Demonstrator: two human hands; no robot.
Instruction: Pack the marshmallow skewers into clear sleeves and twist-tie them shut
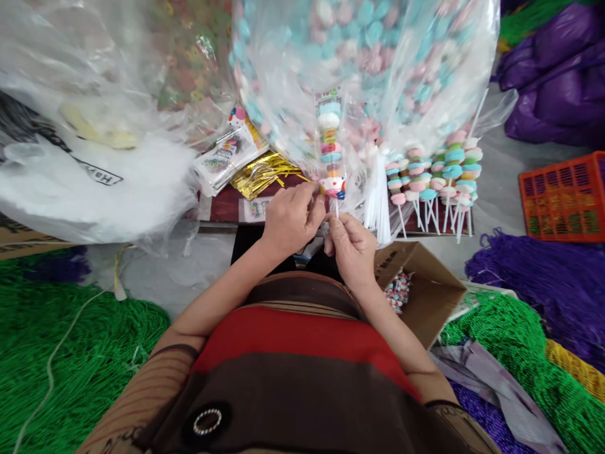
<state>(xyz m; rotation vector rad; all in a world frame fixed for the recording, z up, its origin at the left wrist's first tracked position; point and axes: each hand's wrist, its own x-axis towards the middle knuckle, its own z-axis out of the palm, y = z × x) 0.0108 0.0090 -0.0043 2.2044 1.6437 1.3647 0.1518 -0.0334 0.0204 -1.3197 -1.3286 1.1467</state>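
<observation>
A marshmallow skewer (pixel 331 154) in a clear printed wrapper points away from me over the table edge. My right hand (pixel 352 246) is closed, thumb and fingers pinching its white stick just below the wrapper. Close by on the left, the curled fingers of my left hand (pixel 295 214) pinch the wrapper's lower end; the fingertips are partly hidden. Gold twist ties (pixel 267 176) lie beyond my left hand, beside a stack of printed wrappers (pixel 229 154). To the right of the skewer are white paper sticks (pixel 377 195) and several unwrapped marshmallow skewers (pixel 451 167).
Large clear bags of pink and blue marshmallows (pixel 363 50) fill the table's back. A white plastic bag (pixel 94 183) bulges at left. Below right stands an open cardboard box (pixel 425 290) with wrapped pieces inside. An orange crate (pixel 562 198) and green cord bundles (pixel 61 353) lie around.
</observation>
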